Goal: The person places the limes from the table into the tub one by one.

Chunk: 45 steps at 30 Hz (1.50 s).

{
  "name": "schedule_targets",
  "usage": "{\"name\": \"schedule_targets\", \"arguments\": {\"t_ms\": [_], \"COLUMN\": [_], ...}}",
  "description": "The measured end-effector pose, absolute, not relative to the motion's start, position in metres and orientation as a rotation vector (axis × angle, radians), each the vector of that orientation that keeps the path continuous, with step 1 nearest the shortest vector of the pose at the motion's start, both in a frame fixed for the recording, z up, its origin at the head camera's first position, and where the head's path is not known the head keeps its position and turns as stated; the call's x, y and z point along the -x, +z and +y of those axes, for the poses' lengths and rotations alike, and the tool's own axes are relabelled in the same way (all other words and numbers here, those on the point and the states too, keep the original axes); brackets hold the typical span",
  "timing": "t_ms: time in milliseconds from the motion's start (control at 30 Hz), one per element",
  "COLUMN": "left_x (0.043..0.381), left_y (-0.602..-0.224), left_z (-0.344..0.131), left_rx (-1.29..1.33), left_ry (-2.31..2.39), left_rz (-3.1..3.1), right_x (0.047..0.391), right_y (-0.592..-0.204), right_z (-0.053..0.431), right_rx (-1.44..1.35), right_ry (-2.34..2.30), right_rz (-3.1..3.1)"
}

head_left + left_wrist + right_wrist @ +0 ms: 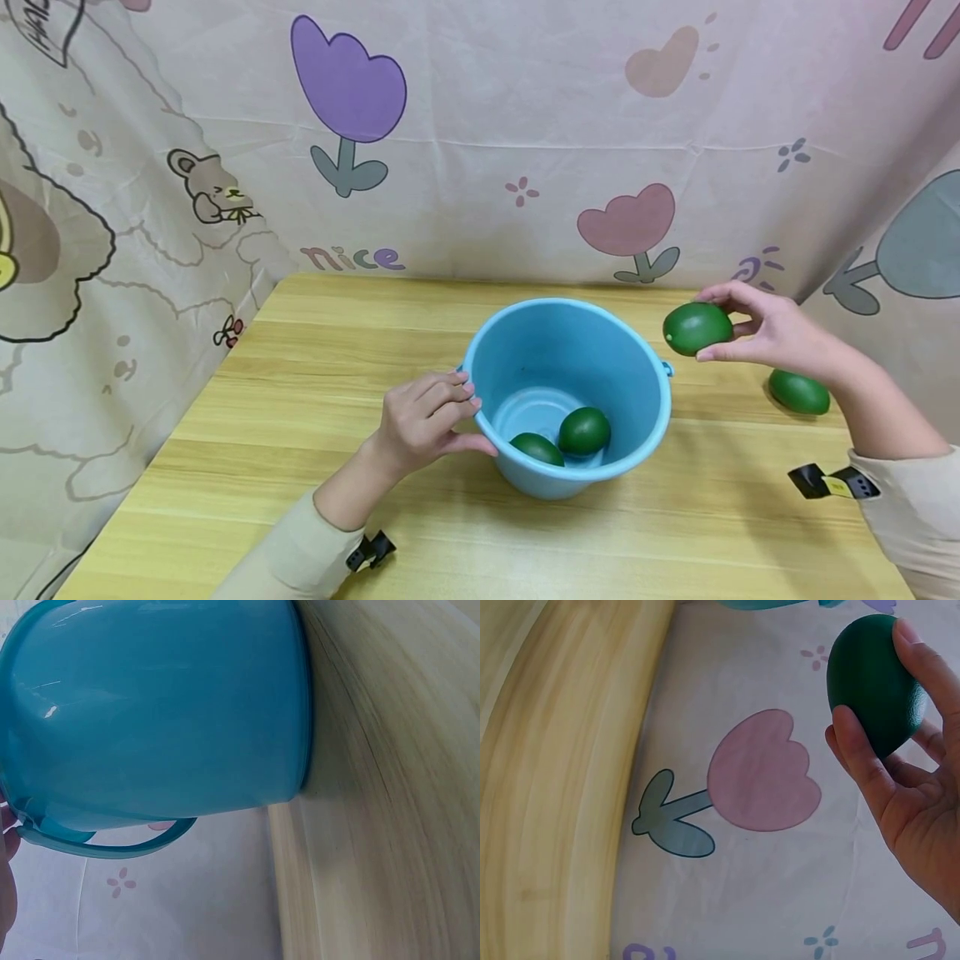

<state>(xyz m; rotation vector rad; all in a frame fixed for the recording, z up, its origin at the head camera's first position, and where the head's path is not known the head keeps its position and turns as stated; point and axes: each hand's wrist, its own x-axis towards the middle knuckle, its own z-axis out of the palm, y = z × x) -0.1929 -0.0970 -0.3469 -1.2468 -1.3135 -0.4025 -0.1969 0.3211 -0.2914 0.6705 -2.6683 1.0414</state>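
Observation:
A light blue bucket (555, 479) stands upright on the wooden table, and two dark green lime-like fruits lie at its bottom, one in full view (584, 431) and one (537, 447) partly hidden by the near rim. My left hand (427, 417) grips the bucket's left rim. In the left wrist view the bucket's side (165, 712) fills much of the picture, with only parts of my fingers at the edge. To the right of the bucket, my right hand (780, 329) holds up another green lime-like fruit (697, 327) between thumb and fingers, above the table.
One more green fruit (799, 392) lies on the table at the right, beyond my right forearm. The bucket's handle (112, 849) hangs down along its side. A printed cloth (480, 108) hangs behind the wooden table (300, 375) and at both sides.

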Motion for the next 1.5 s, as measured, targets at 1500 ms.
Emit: {"name": "schedule_targets", "arguments": {"t_ms": [1500], "left_x": [0.194], "left_y": [-0.348], "left_z": [-0.097], "left_rx": [1.236], "left_ry": [-0.397], "left_rz": [-1.329], "right_x": [0.158], "right_y": [-0.255], "right_z": [0.266], "right_rx": [-0.417], "right_ry": [1.275], "right_rz": [-2.599]}}
